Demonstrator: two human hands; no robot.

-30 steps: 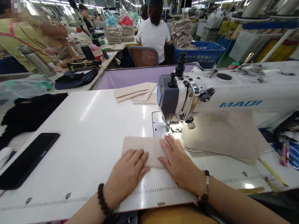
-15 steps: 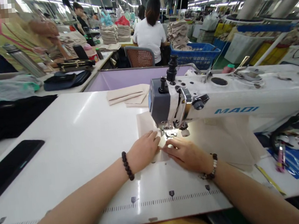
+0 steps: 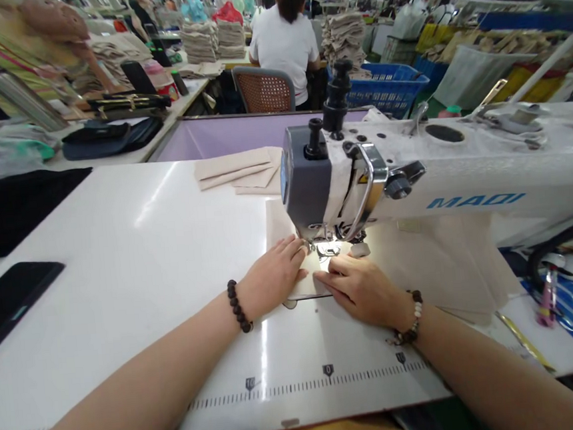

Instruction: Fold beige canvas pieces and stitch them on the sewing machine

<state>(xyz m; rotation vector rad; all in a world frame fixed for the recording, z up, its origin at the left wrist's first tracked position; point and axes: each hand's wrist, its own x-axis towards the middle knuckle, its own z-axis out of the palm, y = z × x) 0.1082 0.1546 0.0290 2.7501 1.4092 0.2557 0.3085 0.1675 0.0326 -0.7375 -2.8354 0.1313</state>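
A beige fabric piece [image 3: 305,287] lies beneath the presser foot [image 3: 328,249] of a white sewing machine [image 3: 387,166]. My left hand [image 3: 274,274] rests flat on its left part, fingers stretched toward the needle area and thumb a little apart. On the near right side, my right hand [image 3: 360,285] has its fingers curled together at the fabric, close in front of the foot; part of the grip is hidden under the hand. More beige fabric [image 3: 436,262] spreads under the machine arm to the right.
Folded beige pieces [image 3: 242,168] lie behind the machine head. A black phone [image 3: 13,302] is at the left. Right of the machine are a yellow tape [image 3: 525,341] and pink-handled snips [image 3: 547,299]. A person in a white shirt [image 3: 284,48] sits ahead.
My view has tilted down and shifted slightly. The hands have moved apart a little at the near edge of the fabric, which now lies flatter between them.
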